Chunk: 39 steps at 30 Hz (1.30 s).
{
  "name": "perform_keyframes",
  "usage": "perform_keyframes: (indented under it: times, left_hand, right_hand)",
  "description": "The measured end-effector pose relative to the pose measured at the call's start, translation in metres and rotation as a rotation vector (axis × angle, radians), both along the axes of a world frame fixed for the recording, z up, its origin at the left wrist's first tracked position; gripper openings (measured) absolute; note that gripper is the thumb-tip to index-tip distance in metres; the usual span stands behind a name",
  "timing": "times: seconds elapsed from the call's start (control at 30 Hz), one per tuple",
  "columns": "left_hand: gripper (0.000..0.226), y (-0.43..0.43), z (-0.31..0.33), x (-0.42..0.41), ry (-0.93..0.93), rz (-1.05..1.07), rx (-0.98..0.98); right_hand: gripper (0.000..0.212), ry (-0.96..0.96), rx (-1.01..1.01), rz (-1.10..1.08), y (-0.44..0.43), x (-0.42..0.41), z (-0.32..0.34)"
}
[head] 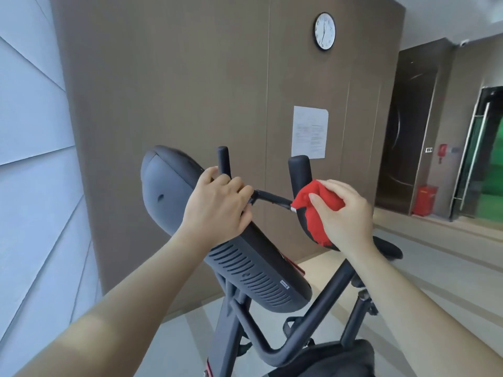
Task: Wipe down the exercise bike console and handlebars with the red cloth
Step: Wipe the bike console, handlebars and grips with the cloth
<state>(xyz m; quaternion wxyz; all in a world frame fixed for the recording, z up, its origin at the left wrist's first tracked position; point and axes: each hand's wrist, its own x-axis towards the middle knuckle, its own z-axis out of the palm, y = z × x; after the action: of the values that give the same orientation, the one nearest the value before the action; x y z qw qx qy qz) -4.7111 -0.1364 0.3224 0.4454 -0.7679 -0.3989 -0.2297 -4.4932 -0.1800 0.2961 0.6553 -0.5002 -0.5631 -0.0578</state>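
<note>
While the left hand (217, 208) steadies the bike, fingers curled over the upper edge of the console (245, 268) by the foot of the left grip (223, 159), the right hand (345, 213) does the wiping. It clasps the cloth (318, 208), bunched and wrapped over the curved bend of the right grip (299, 170), thumb on top and fingers round the far side. One corner of the cloth touches the end of the crossbar (269, 198) that runs between the two hands.

By my reading, the step in hand is the handlebars, right side (whether the console has had its turn I cannot tell; only its vented back faces the camera). The next move calls for sliding the cloth along the bend, up to the rounded tip or inward along the crossbar, with the grasp firm enough that the cloth travels with the palm and does not slip off the tube. The left hand would need to shift before its own grip can be reached.

Counted: one cloth, one console, two upright grips, one crossbar, two hands. On the wall behind, one clock (324, 30) and one sheet of paper (309, 131).
</note>
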Motion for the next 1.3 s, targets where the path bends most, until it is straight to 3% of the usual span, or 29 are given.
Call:
perform_keyframes:
  times: [0.1, 0.2, 0.37, 0.57, 0.73, 1.0, 1.3]
  left_hand:
    - [0.034, 0.001, -0.001, 0.000, 0.000, -0.014, 0.017]
    - [0.033, 0.004, -0.001, -0.001, 0.002, -0.034, 0.042]
    - [0.024, 0.006, -0.002, -0.003, -0.011, -0.069, 0.040]
    - [0.027, 0.007, -0.002, -0.003, -0.028, -0.098, 0.075]
    - [0.033, 0.006, -0.003, -0.003, -0.041, -0.123, 0.070]
    - [0.030, 0.005, -0.003, -0.003, -0.048, -0.131, 0.046]
    - [0.033, 0.005, -0.004, 0.000, -0.088, -0.125, 0.064]
  right_hand:
    - [0.020, -0.053, 0.076, -0.063, -0.006, -0.005, 0.017]
    - [0.029, -0.115, 0.158, -0.082, -0.002, -0.016, 0.038]
    - [0.050, -0.518, 0.003, -0.288, 0.024, -0.026, 0.017]
    - [0.050, -0.458, -0.050, -0.274, 0.019, -0.016, -0.009]
    - [0.041, -0.349, 0.060, -0.201, 0.012, -0.019, 0.005]
    - [0.048, -0.794, -0.037, -0.528, 0.029, -0.020, 0.000]
    - [0.049, -0.766, -0.033, -0.481, 0.022, -0.013, -0.009]
